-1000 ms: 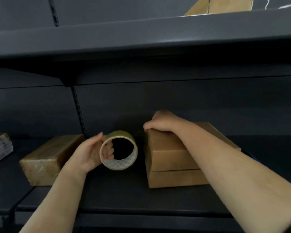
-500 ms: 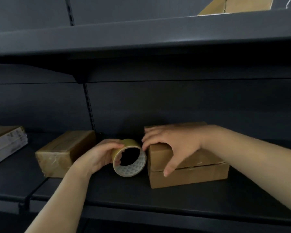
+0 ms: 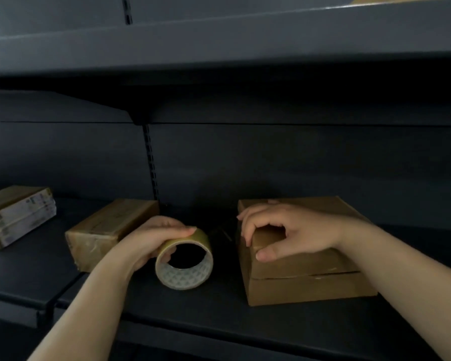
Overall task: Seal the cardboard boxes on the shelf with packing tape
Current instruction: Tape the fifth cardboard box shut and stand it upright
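Observation:
A roll of brown packing tape (image 3: 185, 267) stands on edge on the dark shelf (image 3: 193, 321), its hole facing me. My left hand (image 3: 151, 241) grips the roll from the top and left. Right of it lies a flat cardboard box (image 3: 305, 280) with its lid closed. My right hand (image 3: 284, 233) rests on the lid's near left corner, fingers curled over the left edge and thumb on top. A thin strand, perhaps tape, runs between roll and box, too dim to tell.
A smaller taped cardboard box (image 3: 107, 230) lies left of the roll. A printed box (image 3: 16, 214) sits at the far left. An upper shelf (image 3: 219, 35) overhangs, with a slotted upright (image 3: 151, 162) behind. The shelf's front lip runs below my forearms.
My left hand lowered the tape roll onto the shelf. My right hand slid from the box's far left corner toward the near left corner. The view shifted right.

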Available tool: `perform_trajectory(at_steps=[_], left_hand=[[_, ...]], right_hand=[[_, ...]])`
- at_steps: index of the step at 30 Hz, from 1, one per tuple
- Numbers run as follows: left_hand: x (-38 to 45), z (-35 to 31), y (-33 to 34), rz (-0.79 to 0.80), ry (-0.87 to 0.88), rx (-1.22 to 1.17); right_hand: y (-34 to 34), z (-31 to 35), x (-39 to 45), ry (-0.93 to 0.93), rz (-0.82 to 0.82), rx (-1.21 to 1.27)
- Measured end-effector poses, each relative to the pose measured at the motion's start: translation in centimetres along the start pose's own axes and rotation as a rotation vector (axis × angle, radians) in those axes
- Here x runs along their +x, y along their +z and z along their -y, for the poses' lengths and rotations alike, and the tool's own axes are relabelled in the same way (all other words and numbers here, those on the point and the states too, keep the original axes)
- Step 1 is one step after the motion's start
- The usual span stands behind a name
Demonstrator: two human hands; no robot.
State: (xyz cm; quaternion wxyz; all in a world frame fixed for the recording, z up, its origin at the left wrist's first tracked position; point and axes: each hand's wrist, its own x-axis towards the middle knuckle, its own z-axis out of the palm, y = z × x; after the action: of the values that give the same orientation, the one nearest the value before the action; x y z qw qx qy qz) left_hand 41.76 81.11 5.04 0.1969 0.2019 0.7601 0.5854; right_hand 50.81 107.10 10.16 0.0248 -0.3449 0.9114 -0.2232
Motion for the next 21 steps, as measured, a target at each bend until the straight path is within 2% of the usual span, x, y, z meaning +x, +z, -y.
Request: perform_trajectory(at_steps=[5, 10, 13, 15, 18, 19, 21], left_hand=[[-0.1, -1.5, 0.5, -0.004, -0.003, 0.198], [-0.1, -2.0, 0.9, 0.045, -0.014, 0.313], [0.1, -2.4, 1.0, 0.066, -0.011, 0.374], [0.3, -2.9, 1.1, 0.075, 0.017, 0.42], [0.5, -3.4, 1.5, 0.112, 0.045, 0.449], [0.4, -3.6, 1.8, 0.144, 0.047, 0.469], [0.6, -4.2, 2.6, 0.167, 0.099, 0.564]], right_hand=[[-0.1, -0.3, -0.1, -0.011, -0.049, 0.066], [-1.5, -0.9, -1.7, 0.227, -0.187, 0.291], [-3.2, -2.1, -4.3, 0.472, -0.004, 0.155], [-4.1, -2.8, -6.7, 0.612, 0.02, 0.118], [-4.2, -2.8, -10.0, 0.71, -0.244, 0.126], [-3.7, -2.4, -10.6, 0.693, -0.323, 0.034], [-1.9, -1.1, -10.8, 0.62, -0.354, -0.274]])
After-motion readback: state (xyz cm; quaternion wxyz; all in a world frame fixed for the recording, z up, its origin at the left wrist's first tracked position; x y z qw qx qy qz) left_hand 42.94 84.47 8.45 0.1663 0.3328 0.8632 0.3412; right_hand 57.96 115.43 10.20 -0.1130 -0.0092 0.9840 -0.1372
